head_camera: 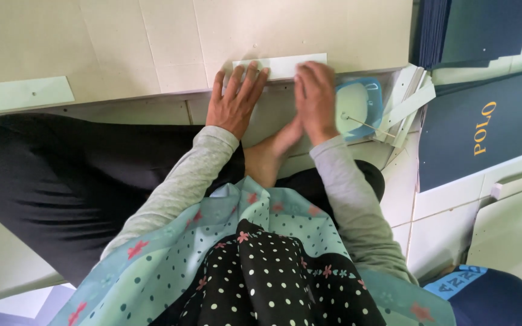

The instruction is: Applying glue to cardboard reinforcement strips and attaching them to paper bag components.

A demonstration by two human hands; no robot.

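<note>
a white paper strip (280, 66) lies along the near edge of a tan cardboard sheet (152, 42), toward its right corner. the left hand (234, 99) presses flat on the strip's left end, fingers spread; the right hand (315, 96) covers the right part, fingers together. a blue dish (360, 105) sits just right of that hand, with dark blue sheets (484, 127) beyond.

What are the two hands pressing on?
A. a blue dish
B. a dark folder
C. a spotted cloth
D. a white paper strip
D: the left hand and the right hand both lie flat on the white paper strip at the edge of the cardboard sheet; the blue dish sits beside the right hand.
</note>
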